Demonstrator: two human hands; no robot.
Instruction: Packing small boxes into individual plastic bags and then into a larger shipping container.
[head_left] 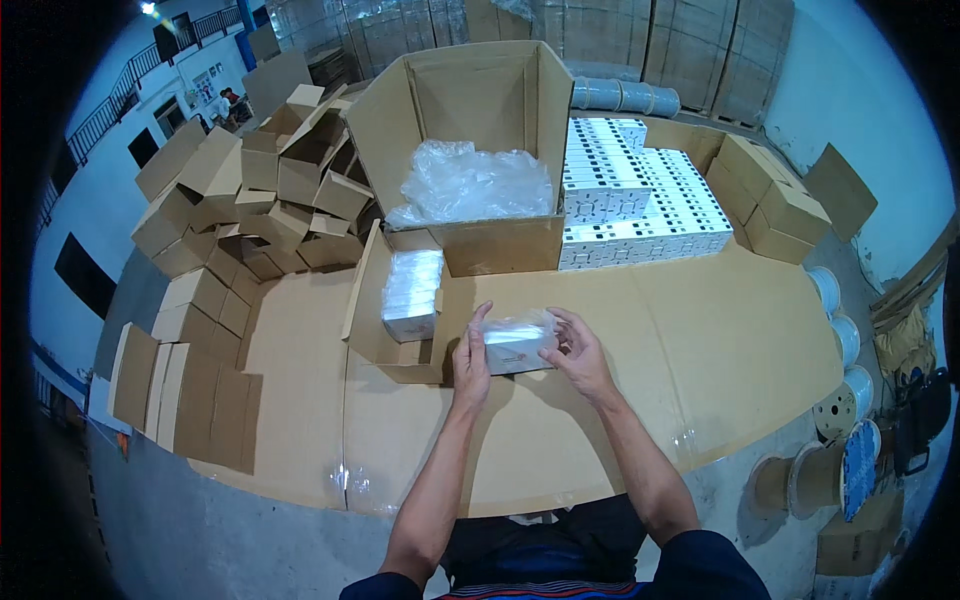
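Observation:
A small white box in a clear plastic bag (pixel 517 344) is held over the cardboard-covered table (pixel 700 350). My left hand (pixel 470 357) grips its left end. My right hand (pixel 577 352) holds the right end, fingers curled over the bag's top. Just left of my hands a small open carton (pixel 372 330) holds a stack of bagged white boxes (pixel 411 291).
A large open carton (pixel 460 120) lined with a clear plastic bag (pixel 470 185) stands behind. Stacked white boxes (pixel 640 200) sit to its right, brown cartons (pixel 775 205) beyond. Several empty cartons (pixel 250 200) pile at left. Cable spools (pixel 840 440) stand on the floor at right.

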